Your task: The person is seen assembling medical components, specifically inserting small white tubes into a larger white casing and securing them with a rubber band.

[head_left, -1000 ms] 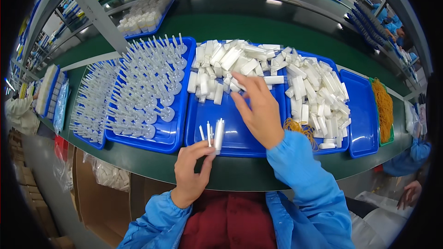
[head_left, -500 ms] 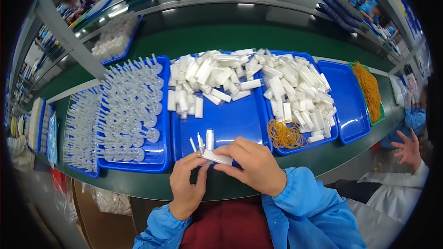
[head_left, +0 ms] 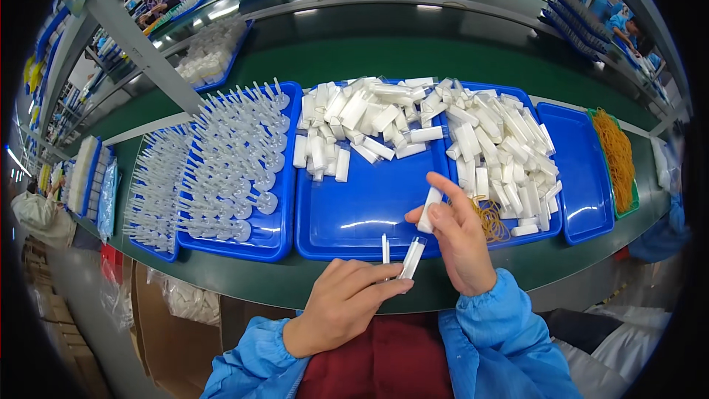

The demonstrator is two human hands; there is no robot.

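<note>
My left hand (head_left: 347,305) is closed around a slim, clear-walled white packet (head_left: 412,258) and thin white sticks (head_left: 385,249), all pointing upward over the front edge of the middle tray. Slightly higher and to the right, my right hand (head_left: 464,245) pinches a small white rectangular block (head_left: 430,209) between thumb and fingers, its index finger raised. The two hands are apart. Behind my right hand lies a loose bunch of tan rubber bands (head_left: 493,226). White packets in clear film (head_left: 384,117) are heaped at the back of the blue middle tray (head_left: 347,210).
Left, a blue tray (head_left: 284,233) carries rows of clear round-based pieces with upright stems (head_left: 229,162). Right, another tray holds more white packets (head_left: 509,148), beside a blue tray (head_left: 580,177) and a green basket of rubber bands (head_left: 617,155). A grey post (head_left: 144,37) rises at the back left.
My hands have separated. My right hand has moved up and right with the white block, while my left keeps the packet and sticks. The whole view has shifted, and a co-worker's hand has left it.
</note>
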